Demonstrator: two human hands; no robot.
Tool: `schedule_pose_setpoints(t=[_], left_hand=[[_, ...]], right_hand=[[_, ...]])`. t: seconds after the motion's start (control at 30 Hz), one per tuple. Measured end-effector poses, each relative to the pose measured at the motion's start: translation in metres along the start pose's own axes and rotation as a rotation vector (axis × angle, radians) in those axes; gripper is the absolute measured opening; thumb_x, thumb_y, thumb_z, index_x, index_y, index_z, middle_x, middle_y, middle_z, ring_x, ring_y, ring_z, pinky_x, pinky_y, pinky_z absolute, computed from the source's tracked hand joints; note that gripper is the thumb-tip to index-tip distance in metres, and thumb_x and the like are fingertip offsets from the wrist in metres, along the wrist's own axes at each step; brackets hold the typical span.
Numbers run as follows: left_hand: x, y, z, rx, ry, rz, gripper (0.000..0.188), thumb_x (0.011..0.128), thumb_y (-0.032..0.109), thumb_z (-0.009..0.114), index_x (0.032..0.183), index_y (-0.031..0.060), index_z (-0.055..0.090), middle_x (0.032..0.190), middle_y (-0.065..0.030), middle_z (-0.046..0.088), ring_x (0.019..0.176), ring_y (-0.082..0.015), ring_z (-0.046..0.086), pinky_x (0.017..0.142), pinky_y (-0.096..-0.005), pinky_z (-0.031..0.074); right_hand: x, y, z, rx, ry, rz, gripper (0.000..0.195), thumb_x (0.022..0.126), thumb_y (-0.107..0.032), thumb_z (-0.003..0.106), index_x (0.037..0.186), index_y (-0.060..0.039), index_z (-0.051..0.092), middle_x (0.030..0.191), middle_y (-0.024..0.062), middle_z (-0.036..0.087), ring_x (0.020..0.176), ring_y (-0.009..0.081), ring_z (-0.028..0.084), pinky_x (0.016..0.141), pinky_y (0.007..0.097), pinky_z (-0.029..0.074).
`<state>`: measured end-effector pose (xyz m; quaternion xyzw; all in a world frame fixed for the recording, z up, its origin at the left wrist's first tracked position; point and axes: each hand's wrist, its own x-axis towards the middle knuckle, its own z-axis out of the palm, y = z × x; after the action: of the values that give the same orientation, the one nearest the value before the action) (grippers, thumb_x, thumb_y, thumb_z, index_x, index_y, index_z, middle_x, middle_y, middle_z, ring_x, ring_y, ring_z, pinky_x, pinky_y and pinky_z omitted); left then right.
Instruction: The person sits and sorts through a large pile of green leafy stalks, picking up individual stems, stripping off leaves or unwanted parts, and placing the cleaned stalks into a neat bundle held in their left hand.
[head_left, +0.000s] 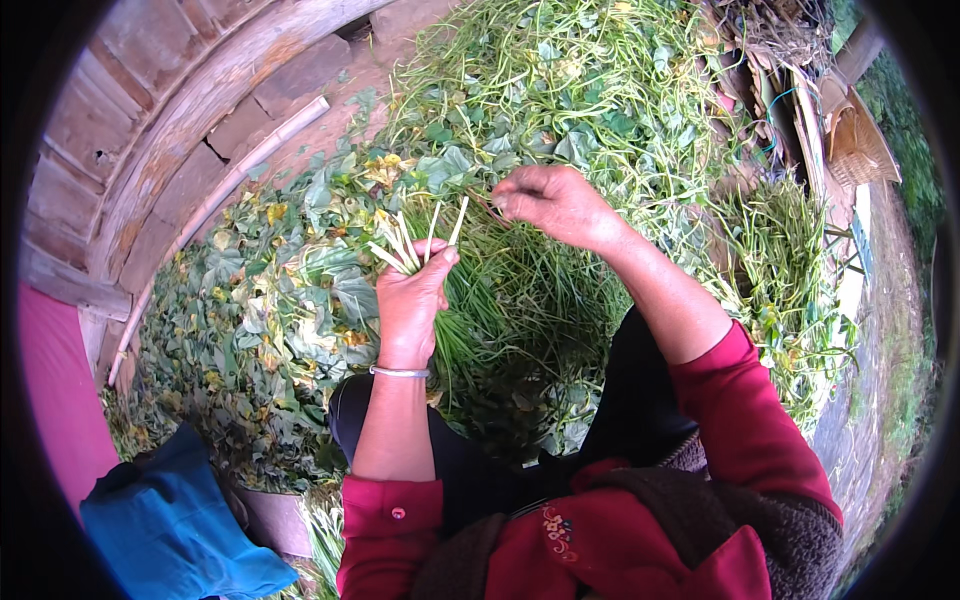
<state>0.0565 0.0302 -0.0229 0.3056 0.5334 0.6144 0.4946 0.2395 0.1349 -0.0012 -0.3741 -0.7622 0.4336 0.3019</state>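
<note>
My left hand (417, 294) is closed around a small bundle of pale cut stalks (397, 241), their ends sticking up past the thumb and fingers. Long thin green leaves (469, 300) lie behind and below that hand; whether they belong to the held stalks I cannot tell. To the right, my right hand (553, 206) hovers with bent fingers over the plants, apart from the bundle. A thin dark strand shows near its fingertips, and whether they pinch it is unclear. Broad wilted leaves (255, 322), some yellowed, spread on the left.
Tangled green vines (570, 90) are heaped ahead, with another green pile (787, 262) at the right. A pale pole (232, 180) lies beside the wooden wall (112, 97). Blue cloth (180, 525) is at lower left. A woven basket or hat (859, 146) is at upper right.
</note>
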Motion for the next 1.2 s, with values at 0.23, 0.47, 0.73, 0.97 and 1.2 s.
schedule_pose_setpoints(t=[0.23, 0.47, 0.73, 0.97, 1.2], left_hand=[[-0.001, -0.006, 0.004, 0.140, 0.005, 0.031, 0.011, 0.076, 0.007, 0.069, 0.086, 0.0060, 0.064, 0.063, 0.0040, 0.055, 0.045, -0.0012, 0.040, 0.037, -0.0173, 0.030], [0.002, 0.011, -0.009, 0.044, 0.057, -0.024, 0.020, 0.083, 0.013, 0.061, 0.099, 0.0012, 0.060, 0.084, -0.0070, 0.066, 0.041, -0.0029, 0.036, 0.038, -0.0188, 0.032], [0.000, 0.006, -0.007, 0.045, 0.035, -0.035, 0.019, 0.083, 0.012, 0.061, 0.099, 0.0011, 0.061, 0.085, -0.0081, 0.066, 0.041, -0.0024, 0.035, 0.039, -0.0185, 0.032], [-0.003, 0.000, 0.001, 0.108, -0.059, -0.085, 0.025, 0.080, 0.009, 0.065, 0.103, 0.0016, 0.060, 0.085, -0.0078, 0.066, 0.043, -0.0017, 0.038, 0.039, -0.0175, 0.032], [-0.003, 0.003, 0.002, 0.057, -0.096, -0.126, 0.015, 0.080, 0.008, 0.065, 0.093, 0.0016, 0.060, 0.074, -0.0052, 0.063, 0.043, -0.0021, 0.039, 0.038, -0.0174, 0.032]], right_hand=[[0.006, -0.006, 0.026, 0.321, -0.095, 0.134, 0.020, 0.084, -0.022, 0.063, 0.089, -0.0025, 0.061, 0.070, -0.0012, 0.057, 0.064, 0.0051, 0.052, 0.058, 0.0198, 0.044], [0.013, 0.005, 0.003, 0.429, -0.023, 0.147, 0.017, 0.084, -0.019, 0.062, 0.093, -0.0046, 0.064, 0.077, -0.0014, 0.060, 0.064, 0.0061, 0.054, 0.059, 0.0210, 0.045], [0.014, 0.005, 0.004, 0.498, -0.054, 0.195, 0.017, 0.082, -0.020, 0.064, 0.090, -0.0049, 0.064, 0.075, -0.0015, 0.060, 0.060, 0.0064, 0.052, 0.058, 0.0207, 0.043], [0.010, -0.004, 0.028, 0.505, -0.202, 0.214, 0.017, 0.083, -0.020, 0.064, 0.092, -0.0053, 0.064, 0.076, -0.0012, 0.061, 0.061, 0.0064, 0.053, 0.058, 0.0205, 0.044], [0.011, -0.002, 0.037, 0.616, -0.232, 0.249, 0.018, 0.083, -0.019, 0.064, 0.094, -0.0052, 0.064, 0.078, -0.0004, 0.062, 0.064, 0.0063, 0.054, 0.059, 0.0208, 0.045]])
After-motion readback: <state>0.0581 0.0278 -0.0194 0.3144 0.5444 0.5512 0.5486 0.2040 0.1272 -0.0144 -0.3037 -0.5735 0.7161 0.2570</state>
